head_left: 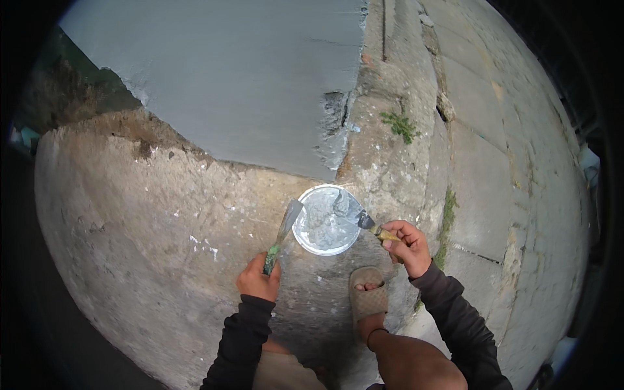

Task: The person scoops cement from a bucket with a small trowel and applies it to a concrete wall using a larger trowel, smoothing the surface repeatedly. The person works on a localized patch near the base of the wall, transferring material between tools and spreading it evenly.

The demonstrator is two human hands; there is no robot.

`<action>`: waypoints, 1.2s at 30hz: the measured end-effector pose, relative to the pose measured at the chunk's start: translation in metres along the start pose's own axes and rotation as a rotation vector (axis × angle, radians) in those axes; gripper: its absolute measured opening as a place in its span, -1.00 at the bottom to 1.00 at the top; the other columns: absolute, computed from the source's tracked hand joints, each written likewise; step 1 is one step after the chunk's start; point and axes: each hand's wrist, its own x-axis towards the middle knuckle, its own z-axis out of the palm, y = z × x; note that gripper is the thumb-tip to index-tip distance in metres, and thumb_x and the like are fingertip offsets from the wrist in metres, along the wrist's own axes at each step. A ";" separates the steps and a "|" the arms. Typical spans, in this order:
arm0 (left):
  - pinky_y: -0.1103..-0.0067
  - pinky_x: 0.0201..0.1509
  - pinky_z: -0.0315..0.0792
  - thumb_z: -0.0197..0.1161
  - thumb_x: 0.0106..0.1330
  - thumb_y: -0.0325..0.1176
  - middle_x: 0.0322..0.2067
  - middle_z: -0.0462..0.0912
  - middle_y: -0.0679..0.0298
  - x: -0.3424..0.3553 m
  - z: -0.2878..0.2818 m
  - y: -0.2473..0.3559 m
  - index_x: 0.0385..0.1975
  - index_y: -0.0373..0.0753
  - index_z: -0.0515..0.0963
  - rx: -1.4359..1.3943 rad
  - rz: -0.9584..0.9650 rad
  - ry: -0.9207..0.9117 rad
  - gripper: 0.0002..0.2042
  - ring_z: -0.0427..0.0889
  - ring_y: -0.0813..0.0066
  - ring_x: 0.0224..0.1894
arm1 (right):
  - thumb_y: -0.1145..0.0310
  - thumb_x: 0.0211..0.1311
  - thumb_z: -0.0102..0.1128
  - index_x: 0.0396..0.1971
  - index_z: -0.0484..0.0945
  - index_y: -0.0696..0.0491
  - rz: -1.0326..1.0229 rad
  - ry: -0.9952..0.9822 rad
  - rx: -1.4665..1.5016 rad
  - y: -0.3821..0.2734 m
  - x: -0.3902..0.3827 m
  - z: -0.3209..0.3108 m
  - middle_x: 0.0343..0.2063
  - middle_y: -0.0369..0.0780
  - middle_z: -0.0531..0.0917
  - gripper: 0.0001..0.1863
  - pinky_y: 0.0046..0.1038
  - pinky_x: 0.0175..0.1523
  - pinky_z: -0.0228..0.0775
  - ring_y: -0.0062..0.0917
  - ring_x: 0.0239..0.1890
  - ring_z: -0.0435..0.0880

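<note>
A round white bucket of pale grey paste sits on the concrete ground below a smooth grey plastered surface with a ragged lower corner. My left hand is closed on the green handle of a putty knife, whose wide blade points up just left of the bucket. My right hand grips a yellowish-handled scraper, its blade over the right part of the bucket with a lump of paste on it.
My foot in a beige slide sandal stands below the bucket. To the right are small weeds, a narrow cracked ledge and concrete paving slabs. A dark, rough edge lies at the upper left.
</note>
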 end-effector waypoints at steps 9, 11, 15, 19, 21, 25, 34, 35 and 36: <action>0.65 -0.55 0.22 0.33 0.09 -0.45 -0.71 0.40 0.46 -0.038 0.008 0.030 -0.52 -0.37 0.53 -0.736 -0.686 -0.040 -0.87 0.28 0.77 -0.61 | 0.58 0.03 0.27 -0.08 0.49 0.17 0.004 -0.127 -0.373 -0.046 0.048 -0.003 -0.31 -0.34 0.56 -0.62 -0.65 -0.22 0.40 -0.72 -0.32 0.50; 0.66 -0.56 0.22 0.32 0.10 -0.46 -0.71 0.40 0.45 -0.043 0.011 0.028 -0.54 -0.37 0.52 -0.768 -0.710 -0.095 -0.86 0.28 0.77 -0.62 | 0.51 0.06 0.30 -0.10 0.53 0.19 -0.053 -0.143 -0.481 -0.059 0.052 -0.005 -0.31 -0.32 0.54 -0.64 -0.59 -0.11 0.38 -0.66 -0.25 0.50; 0.68 -0.71 0.16 0.31 0.15 -0.45 -0.71 0.45 0.39 -0.046 0.012 0.017 -0.49 -0.33 0.51 -0.686 -0.554 -0.144 -0.88 0.31 0.72 -0.76 | 0.47 0.07 0.35 -0.10 0.59 0.17 -0.130 -0.181 -0.659 -0.095 0.052 -0.011 -0.30 -0.30 0.55 -0.65 -0.60 -0.07 0.34 -0.64 -0.21 0.50; 0.65 -0.59 0.22 0.31 0.11 -0.45 -0.71 0.43 0.43 -0.050 0.007 0.012 -0.53 -0.36 0.53 -0.664 -0.562 -0.149 -0.88 0.30 0.75 -0.65 | 0.43 0.11 0.33 -0.06 0.58 0.13 -0.130 -0.209 -0.623 -0.134 0.054 -0.023 -0.23 -0.29 0.58 -0.64 -0.59 -0.09 0.43 -0.62 -0.19 0.56; 0.64 -0.55 0.24 0.32 0.09 -0.44 -0.71 0.41 0.44 -0.048 0.007 0.009 -0.53 -0.38 0.54 -0.667 -0.573 -0.164 -0.87 0.30 0.75 -0.61 | 0.43 0.12 0.32 -0.05 0.58 0.12 -0.156 -0.251 -0.650 -0.153 0.062 -0.032 -0.21 -0.28 0.60 -0.64 -0.58 -0.09 0.46 -0.62 -0.18 0.58; 0.66 -0.61 0.21 0.31 0.11 -0.47 -0.71 0.44 0.42 -0.046 0.011 0.006 -0.52 -0.36 0.53 -0.632 -0.507 -0.162 -0.88 0.33 0.73 -0.67 | 0.44 0.11 0.32 -0.05 0.59 0.12 -0.112 -0.401 -0.671 -0.186 0.104 -0.053 -0.24 -0.24 0.69 -0.65 -0.63 -0.11 0.47 -0.63 -0.24 0.63; 0.67 -0.76 0.11 0.31 0.15 -0.46 -0.75 0.42 0.42 -0.039 0.022 0.010 -0.50 -0.31 0.51 -0.653 -0.518 -0.213 -0.89 0.27 0.73 -0.80 | 0.45 0.11 0.28 -0.07 0.59 0.18 0.054 -0.616 -0.580 -0.213 0.192 -0.072 -0.31 -0.22 0.70 -0.65 -0.63 -0.33 0.43 -0.68 -0.42 0.57; 0.67 -0.76 0.11 0.31 0.15 -0.46 -0.75 0.41 0.42 -0.038 0.022 0.009 -0.50 -0.31 0.51 -0.662 -0.522 -0.216 -0.89 0.28 0.73 -0.79 | 0.45 0.12 0.27 -0.06 0.59 0.18 0.056 -0.624 -0.560 -0.214 0.200 -0.073 -0.31 -0.22 0.70 -0.66 -0.63 -0.33 0.43 -0.68 -0.43 0.57; 0.67 -0.76 0.11 0.31 0.16 -0.46 -0.75 0.41 0.42 -0.037 0.022 0.008 -0.50 -0.31 0.50 -0.668 -0.529 -0.222 -0.88 0.28 0.73 -0.79 | 0.45 0.12 0.27 -0.06 0.58 0.18 0.058 -0.632 -0.540 -0.214 0.207 -0.074 -0.31 -0.21 0.70 -0.66 -0.63 -0.33 0.43 -0.68 -0.43 0.57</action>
